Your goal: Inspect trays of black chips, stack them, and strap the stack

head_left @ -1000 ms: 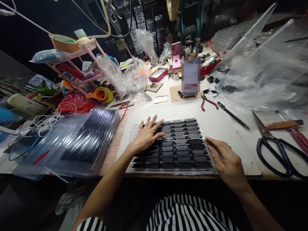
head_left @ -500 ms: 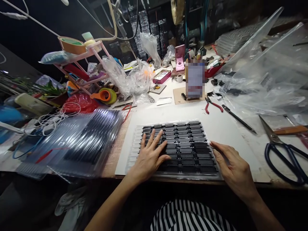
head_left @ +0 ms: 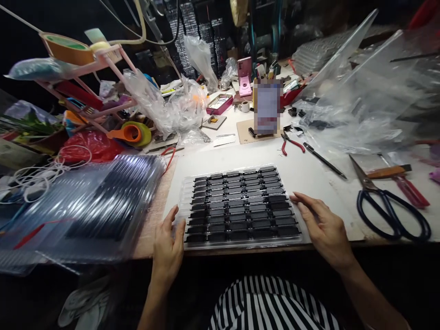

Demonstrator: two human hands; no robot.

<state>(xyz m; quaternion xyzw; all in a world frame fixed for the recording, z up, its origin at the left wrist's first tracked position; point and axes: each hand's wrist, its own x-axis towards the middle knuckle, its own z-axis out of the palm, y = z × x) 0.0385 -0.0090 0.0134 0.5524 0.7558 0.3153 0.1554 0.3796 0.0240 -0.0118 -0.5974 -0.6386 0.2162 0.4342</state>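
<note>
From where I stand, a clear plastic tray [head_left: 186, 201] lies flat on a white sheet [head_left: 309, 176] near the front edge of the table [head_left: 153, 229], right between the person's two hands. Rows of small black chips [head_left: 237, 226] fill most of it, leaving a bare clear strip down its left side. The left hand [head_left: 169, 240] is at the tray's near left corner, thumb and fingers parted in a narrow gap; I can't tell whether the tips press on the rim. The right hand [head_left: 323, 224] is at the right side, fingers loosely curved with the thumb a little apart, the tips right by the edge; whether they touch it, I can't say. Over to the left sits a stack of ribbed plastic [head_left: 113, 201], with a red plastic bag [head_left: 91, 144] behind it. Beyond the sheet, a piece of brown card [head_left: 244, 133] lies under a blurred-out upright panel [head_left: 267, 107]. To the right of that are red-handled pliers [head_left: 298, 145], slightly open, then a black pen [head_left: 325, 161] lying slantwise, and a big pair of scissors [head_left: 369, 184] with dark blue handles, blades pointing away from the person
</note>
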